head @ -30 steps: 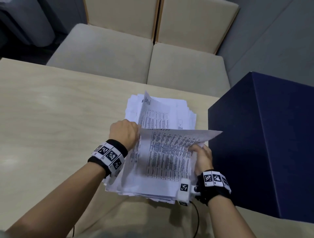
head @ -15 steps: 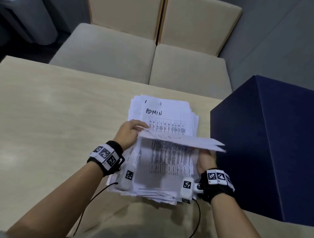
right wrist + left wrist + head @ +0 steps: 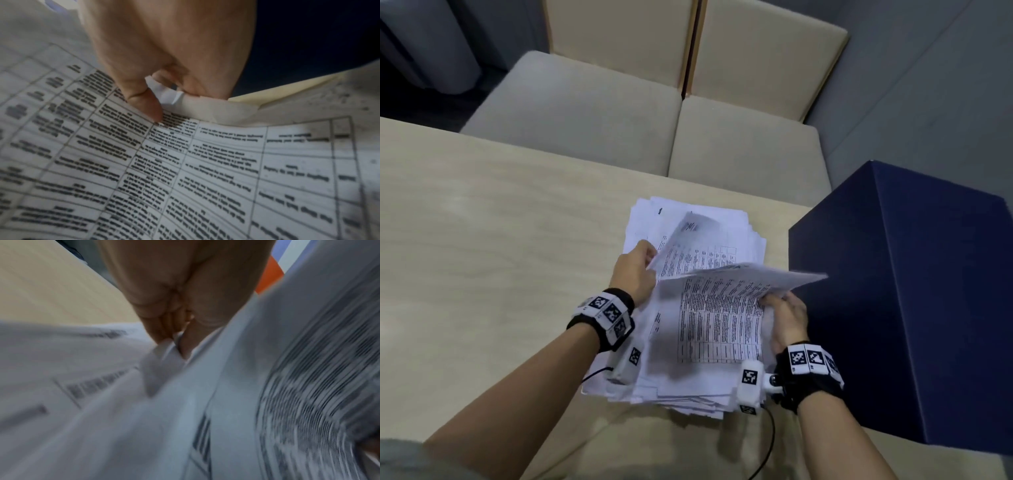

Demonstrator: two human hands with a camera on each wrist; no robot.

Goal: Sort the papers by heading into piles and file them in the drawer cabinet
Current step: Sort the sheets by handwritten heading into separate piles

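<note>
While lifted, papers (image 3: 709,308) between both hands (image 3: 787,317)

Navy cabinet (image 3: 914,308) blocks right; bare table (image 3: 482,240) left.

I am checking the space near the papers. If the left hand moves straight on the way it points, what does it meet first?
Probably the lifted sheet that the left hand pinches, then the paper pile beyond; depth is unclear.

Motion blur smears the printed sheets (image 3: 298,386) in the left-wrist view — text unreadable; headings on the paper stack (image 3: 698,260) stay too small to read, and the blue cabinet (image 3: 914,308) runs off the right edge.
</note>
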